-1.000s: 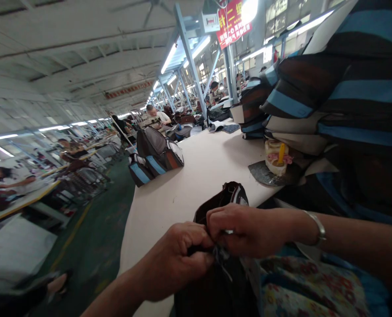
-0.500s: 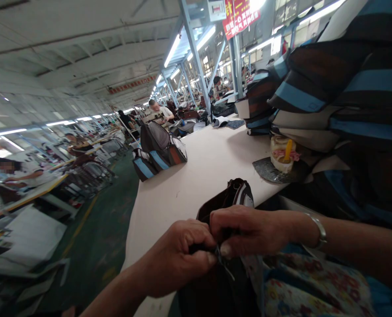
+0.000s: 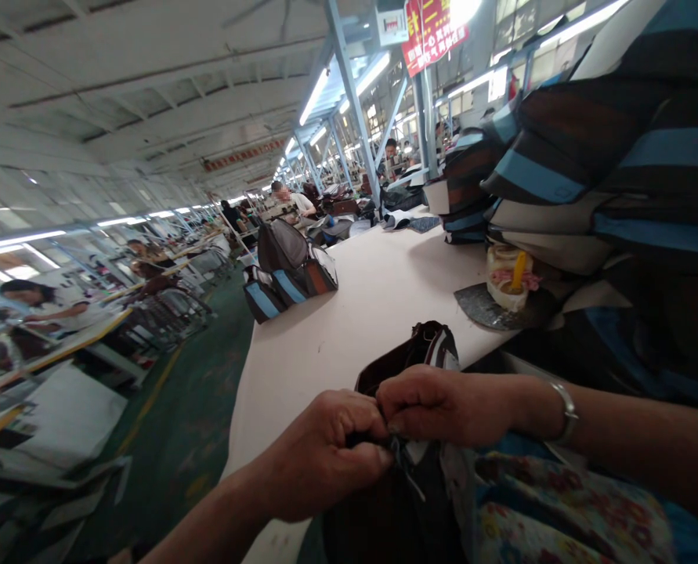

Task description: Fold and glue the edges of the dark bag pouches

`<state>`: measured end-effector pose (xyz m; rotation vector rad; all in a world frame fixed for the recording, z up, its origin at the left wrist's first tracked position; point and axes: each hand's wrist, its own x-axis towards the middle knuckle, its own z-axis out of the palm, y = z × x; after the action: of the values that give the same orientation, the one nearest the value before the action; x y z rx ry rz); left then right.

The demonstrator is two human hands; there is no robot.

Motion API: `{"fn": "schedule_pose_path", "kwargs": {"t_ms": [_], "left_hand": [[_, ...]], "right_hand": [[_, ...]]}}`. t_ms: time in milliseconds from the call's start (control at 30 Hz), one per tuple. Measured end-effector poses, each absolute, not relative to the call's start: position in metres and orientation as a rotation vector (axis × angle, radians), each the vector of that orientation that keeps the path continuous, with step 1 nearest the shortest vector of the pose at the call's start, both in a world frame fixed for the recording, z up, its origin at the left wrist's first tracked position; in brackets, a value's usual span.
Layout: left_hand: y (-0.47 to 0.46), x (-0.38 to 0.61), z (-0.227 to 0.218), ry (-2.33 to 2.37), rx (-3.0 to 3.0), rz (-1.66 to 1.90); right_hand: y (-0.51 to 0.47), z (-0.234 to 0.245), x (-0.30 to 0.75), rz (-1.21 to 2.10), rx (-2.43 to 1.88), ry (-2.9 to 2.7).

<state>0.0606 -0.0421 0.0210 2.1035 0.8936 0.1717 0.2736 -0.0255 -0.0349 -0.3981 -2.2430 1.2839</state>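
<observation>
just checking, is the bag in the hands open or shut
Open: the dark bag gapes at the top, showing brown lining above the left hand and right hand.

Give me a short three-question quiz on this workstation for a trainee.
1. Which hand wears the silver bangle: the left hand or the right hand?
2. True or false: the striped bag on the white worktable is part of the tall stack of striped bags.
3. What are both hands holding?

Key:
1. The right hand.
2. False: it stands apart from the stack, further along the worktable.
3. A dark bag, gripped near its upper edge.
</observation>
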Motion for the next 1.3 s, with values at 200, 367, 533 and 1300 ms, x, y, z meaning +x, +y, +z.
{"fn": "schedule_pose_path", "kwargs": {"t_ms": [200,367,533,1300], "left_hand": [[-0.042,0.058,0.023,0.925,2.072,0.169],[-0.042,0.058,0.025,0.931,2.071,0.181],[-0.044,0.059,0.027,0.928,2.08,0.186],[-0.053,0.054,0.04,0.906,2.438,-0.044]], "right_hand": [[-0.033,-0.031,0.27,1.289,-0.568,-2.151],[-0.042,-0.03,0.264,1.35,-0.686,-2.044],[-0.047,-0.03,0.261,1.379,-0.77,-1.984],[-0.068,-0.056,0.265,-0.234,-0.293,-2.362]]}}
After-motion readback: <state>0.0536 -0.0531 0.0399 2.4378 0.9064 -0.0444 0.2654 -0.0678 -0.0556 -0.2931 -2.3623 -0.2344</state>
